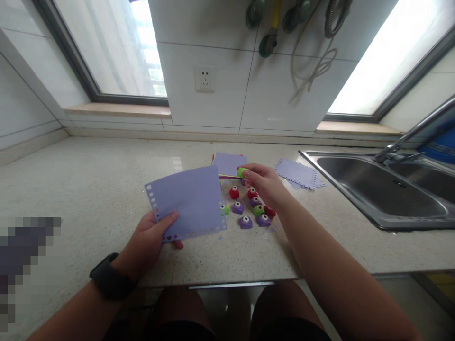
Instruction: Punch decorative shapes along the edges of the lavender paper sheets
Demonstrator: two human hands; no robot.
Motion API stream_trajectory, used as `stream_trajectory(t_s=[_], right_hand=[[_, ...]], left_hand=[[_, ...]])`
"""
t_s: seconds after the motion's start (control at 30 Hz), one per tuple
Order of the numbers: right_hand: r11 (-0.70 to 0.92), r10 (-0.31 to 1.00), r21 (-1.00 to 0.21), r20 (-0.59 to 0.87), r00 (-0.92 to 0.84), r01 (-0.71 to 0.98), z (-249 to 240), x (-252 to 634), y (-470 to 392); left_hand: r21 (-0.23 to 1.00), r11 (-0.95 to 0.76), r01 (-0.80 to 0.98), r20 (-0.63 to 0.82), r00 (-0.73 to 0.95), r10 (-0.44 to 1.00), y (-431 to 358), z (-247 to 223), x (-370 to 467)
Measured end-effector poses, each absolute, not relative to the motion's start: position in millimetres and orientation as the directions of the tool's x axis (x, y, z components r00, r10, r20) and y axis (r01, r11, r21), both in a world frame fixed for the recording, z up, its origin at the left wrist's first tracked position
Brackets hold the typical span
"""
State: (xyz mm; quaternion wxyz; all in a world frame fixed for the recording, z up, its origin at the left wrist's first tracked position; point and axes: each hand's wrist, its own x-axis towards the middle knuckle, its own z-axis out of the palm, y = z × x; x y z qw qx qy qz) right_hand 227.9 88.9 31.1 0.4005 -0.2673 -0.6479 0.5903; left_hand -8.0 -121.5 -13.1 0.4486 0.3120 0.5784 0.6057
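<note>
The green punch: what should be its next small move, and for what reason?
Probably the right hand should bring the green punch to the top edge of the sheet in the left hand: that edge looks uncut, while the other three show holes.

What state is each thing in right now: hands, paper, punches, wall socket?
Left hand: closed on the purple sheet.
Purple sheet: raised, holes along left and bottom edges.
Right hand: closed on the green punch.
Green punch: held up off the counter.
Loose punches: grouped on the counter.
Paper stack: lying flat, partly hidden.
Punched sheets: flat, overlapping.
Wall socket: nothing plugged in.
</note>
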Motion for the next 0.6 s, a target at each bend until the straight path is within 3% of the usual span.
stream_trajectory(t_s=[0.27, 0.43, 0.6], right_hand=[[0.297, 0.875, -0.947, 0.219, -0.432, 0.122, 30, 233, 102], [0.506, 0.848, -0.721, 0.315, -0.426, 0.475, 21, 231, 102], [0.513, 0.842, -0.632, 0.239, -0.483, 0.581, 17, 230, 100]], left_hand=[[0.98, 0.015, -0.196, -0.101, -0.435, 0.895, -121, -15, -9], [0.984, -0.001, -0.177, -0.077, -0.431, 0.899, -119, -17, -9], [0.991, 0.008, -0.13, -0.065, -0.439, 0.896, -119, -16, -10]])
